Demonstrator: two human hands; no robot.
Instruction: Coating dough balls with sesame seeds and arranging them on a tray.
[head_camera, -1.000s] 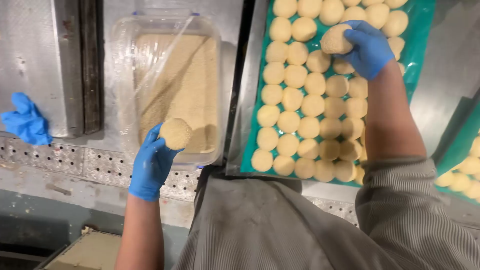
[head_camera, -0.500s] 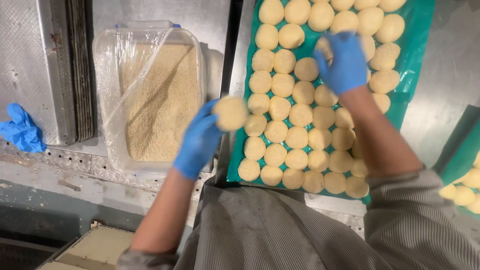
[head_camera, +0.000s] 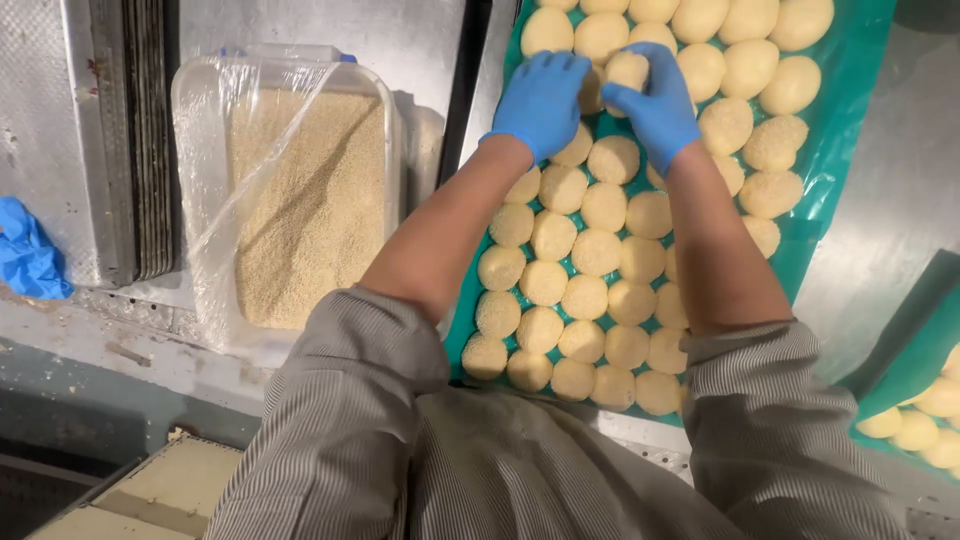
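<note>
Your left hand (head_camera: 543, 100) is now joining your right hand (head_camera: 655, 105), both closing on one crumbed dough round (head_camera: 628, 70) near the green-lined tray's (head_camera: 850, 130) far edge. The crumb tub (head_camera: 300, 200) is sitting unattended at the table's left, the coating step apparently finished.

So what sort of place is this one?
Probably a commercial bakery or food plant: rows of dough rounds on a green-lined tray, a seed tub, a steel bench, gloved hands.

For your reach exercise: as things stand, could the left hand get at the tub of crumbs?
Probably yes. The left hand rests on the dough balls, and the tub lies open just to its left, film peeled back, nothing between them.
</note>
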